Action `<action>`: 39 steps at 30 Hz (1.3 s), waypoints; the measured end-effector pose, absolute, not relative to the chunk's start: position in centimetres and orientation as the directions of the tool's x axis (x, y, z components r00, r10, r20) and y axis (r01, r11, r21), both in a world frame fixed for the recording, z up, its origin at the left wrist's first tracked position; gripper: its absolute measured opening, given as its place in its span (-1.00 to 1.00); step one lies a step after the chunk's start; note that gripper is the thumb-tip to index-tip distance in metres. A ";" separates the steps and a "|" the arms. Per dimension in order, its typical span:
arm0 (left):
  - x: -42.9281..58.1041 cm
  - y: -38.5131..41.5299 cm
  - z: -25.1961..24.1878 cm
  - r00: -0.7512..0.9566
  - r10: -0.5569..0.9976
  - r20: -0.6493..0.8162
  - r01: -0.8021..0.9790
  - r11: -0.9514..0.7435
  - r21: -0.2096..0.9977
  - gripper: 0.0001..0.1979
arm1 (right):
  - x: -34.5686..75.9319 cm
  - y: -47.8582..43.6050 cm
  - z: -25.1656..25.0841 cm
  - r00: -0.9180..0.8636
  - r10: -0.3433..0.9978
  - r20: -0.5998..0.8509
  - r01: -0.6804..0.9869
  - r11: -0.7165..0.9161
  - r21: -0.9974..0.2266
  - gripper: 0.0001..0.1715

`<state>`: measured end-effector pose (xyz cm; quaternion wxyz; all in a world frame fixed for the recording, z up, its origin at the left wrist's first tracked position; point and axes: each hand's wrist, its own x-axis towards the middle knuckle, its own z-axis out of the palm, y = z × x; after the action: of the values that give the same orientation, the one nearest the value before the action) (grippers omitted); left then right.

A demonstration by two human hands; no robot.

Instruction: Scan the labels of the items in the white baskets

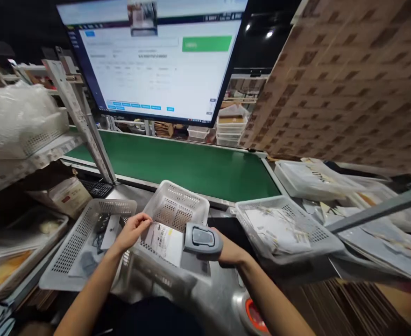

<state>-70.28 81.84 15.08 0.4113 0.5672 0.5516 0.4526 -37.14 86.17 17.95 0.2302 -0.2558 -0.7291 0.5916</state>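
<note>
My right hand is wrapped round a grey barcode scanner, its head over the front of a white perforated basket. Below the scanner lies a white package with a printed barcode label, at the near side of that basket. My left hand pinches the left edge or corner of this labelled package between thumb and fingers. Just left of it stands another white basket, holding a white box and dark plastic-wrapped items. The scanner's handle is mostly hidden by my right hand.
A monitor hangs above a green conveyor belt. To the right, a basket of white slips stands beside a slanted metal bar. A keyboard lies at left, and a round orange-rimmed device sits near the front.
</note>
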 end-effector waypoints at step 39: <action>-65.1 88.9 11.7 -0.198 0.964 -0.177 0.132 0.205 0.970 -0.46 | -27.4 87.9 13.1 0.030 0.982 -0.189 -0.185 -0.181 -0.966 -0.19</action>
<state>-65.09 88.89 11.69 0.4580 0.4374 0.6267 0.4540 -27.35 87.91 13.11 0.5063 -0.5085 -0.3917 0.5759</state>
